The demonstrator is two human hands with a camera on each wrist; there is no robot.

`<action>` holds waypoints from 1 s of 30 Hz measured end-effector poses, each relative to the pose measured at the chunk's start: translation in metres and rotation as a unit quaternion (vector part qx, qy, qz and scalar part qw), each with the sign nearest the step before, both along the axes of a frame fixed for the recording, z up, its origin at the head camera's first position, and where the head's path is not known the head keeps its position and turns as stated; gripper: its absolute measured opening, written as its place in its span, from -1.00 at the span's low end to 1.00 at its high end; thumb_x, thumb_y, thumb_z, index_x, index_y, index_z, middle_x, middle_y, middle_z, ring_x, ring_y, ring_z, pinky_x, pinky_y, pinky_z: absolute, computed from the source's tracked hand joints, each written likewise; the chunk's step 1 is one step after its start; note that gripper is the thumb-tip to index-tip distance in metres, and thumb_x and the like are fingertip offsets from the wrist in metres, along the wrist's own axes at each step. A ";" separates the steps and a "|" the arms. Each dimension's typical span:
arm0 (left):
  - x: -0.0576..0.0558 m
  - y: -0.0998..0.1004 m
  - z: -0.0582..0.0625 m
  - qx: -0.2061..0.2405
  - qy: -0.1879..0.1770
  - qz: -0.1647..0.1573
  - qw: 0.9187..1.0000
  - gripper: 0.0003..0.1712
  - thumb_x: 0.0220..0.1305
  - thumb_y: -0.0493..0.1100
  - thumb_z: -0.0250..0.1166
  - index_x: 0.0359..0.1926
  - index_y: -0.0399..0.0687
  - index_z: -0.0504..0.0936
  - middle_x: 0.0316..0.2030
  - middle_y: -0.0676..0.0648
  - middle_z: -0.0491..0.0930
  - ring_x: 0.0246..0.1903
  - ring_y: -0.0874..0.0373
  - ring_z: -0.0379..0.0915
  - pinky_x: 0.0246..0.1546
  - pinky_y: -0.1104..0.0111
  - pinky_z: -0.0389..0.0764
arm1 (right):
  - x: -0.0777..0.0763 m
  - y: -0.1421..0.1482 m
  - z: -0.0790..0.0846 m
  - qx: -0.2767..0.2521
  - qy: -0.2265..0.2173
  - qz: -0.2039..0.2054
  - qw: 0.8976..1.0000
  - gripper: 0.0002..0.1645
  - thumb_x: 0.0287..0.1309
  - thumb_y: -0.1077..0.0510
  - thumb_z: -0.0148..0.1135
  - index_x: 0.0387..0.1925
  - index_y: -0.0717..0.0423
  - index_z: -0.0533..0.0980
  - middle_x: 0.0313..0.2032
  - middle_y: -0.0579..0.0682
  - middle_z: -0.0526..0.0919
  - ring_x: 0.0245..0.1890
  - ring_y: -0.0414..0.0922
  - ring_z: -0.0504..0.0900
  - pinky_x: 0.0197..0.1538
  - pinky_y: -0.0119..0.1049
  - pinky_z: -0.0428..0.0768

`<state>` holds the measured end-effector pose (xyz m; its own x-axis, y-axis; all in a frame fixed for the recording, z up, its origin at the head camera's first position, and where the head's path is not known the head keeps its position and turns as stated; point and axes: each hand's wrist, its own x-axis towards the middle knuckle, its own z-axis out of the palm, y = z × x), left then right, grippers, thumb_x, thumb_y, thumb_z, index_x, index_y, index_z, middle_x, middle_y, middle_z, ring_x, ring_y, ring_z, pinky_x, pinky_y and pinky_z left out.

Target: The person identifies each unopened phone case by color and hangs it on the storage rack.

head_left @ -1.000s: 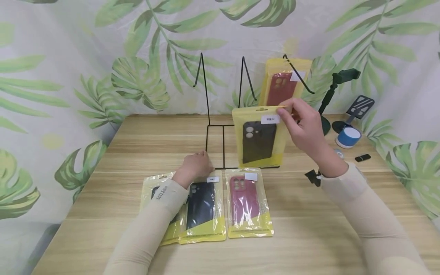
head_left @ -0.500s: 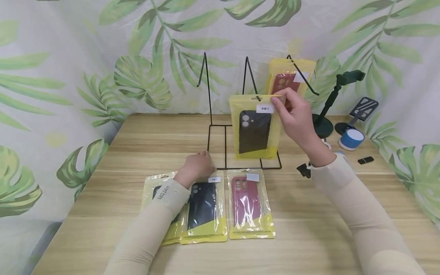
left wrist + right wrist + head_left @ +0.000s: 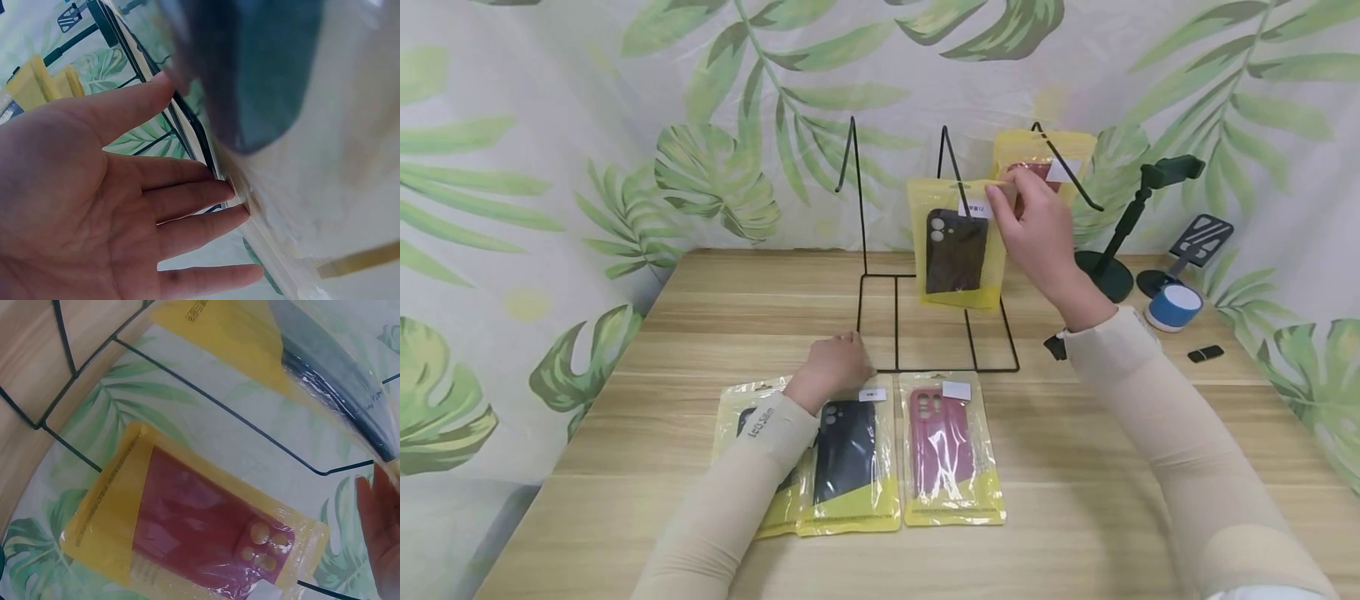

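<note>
My right hand (image 3: pixel 1040 229) pinches the top right corner of a yellow clear-front packet with a black phone case (image 3: pixel 955 262). The middle hook (image 3: pixel 953 158) of the black wire rack (image 3: pixel 897 325) appears to run through the packet's top hole, its tip showing in front of the white label. In the right wrist view, only part of this hand (image 3: pixel 381 531) shows, at the right edge. My left hand (image 3: pixel 837 363) is at the rack's front bar; in the left wrist view its fingers (image 3: pixel 194 200) are straight, fingertips against the bar and the packets' edge.
A packet with a red phone case (image 3: pixel 200 519) hangs on the right hook. Packets with a dark case (image 3: pixel 846 450) and a pink case (image 3: pixel 942 442) lie in front, another partly under the left sleeve. Right: green stand (image 3: pixel 1123 225), phone holder (image 3: pixel 1201 242), blue-white cylinder (image 3: pixel 1175 308).
My right hand has lifted the black-case packet up and back onto the middle hook, whose tip now shows in front of it. The left hand has stayed at the rack's front bar.
</note>
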<state>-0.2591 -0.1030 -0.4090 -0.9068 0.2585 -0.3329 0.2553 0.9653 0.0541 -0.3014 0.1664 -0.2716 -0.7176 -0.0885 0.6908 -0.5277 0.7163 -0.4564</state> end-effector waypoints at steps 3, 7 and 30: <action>0.000 -0.001 0.000 0.001 0.001 0.003 1.000 -0.08 0.46 0.20 0.07 0.49 -0.41 0.06 0.48 -0.33 0.15 0.43 -0.25 0.18 0.35 -0.02 0.41 | -0.009 -0.004 0.003 0.013 -0.017 -0.023 1.000 -0.58 0.47 -0.06 0.03 -0.18 0.27 0.50 -0.38 0.18 0.52 -0.45 0.03 0.44 -0.39 -0.28 0.31; 0.001 -0.001 0.001 0.001 0.000 0.004 1.000 -0.08 0.45 0.21 0.07 0.49 -0.41 0.06 0.48 -0.33 0.15 0.42 -0.25 0.19 0.35 -0.02 0.42 | -0.020 -0.009 0.007 0.028 -0.035 -0.042 0.998 -0.54 0.48 -0.10 -0.03 -0.15 0.24 0.51 -0.40 0.17 0.51 -0.49 0.03 0.42 -0.42 -0.25 0.31; 0.004 -0.001 0.002 -0.018 0.003 0.006 1.000 -0.11 0.47 0.20 0.05 0.49 -0.39 0.08 0.49 -0.27 0.17 0.46 -0.20 0.15 0.36 -0.06 0.39 | -0.069 -0.029 0.023 0.055 -0.109 -0.102 0.987 -0.47 0.51 -0.13 -0.14 0.06 0.21 0.50 -0.02 0.20 0.68 -0.19 0.14 0.62 -0.11 0.02 0.58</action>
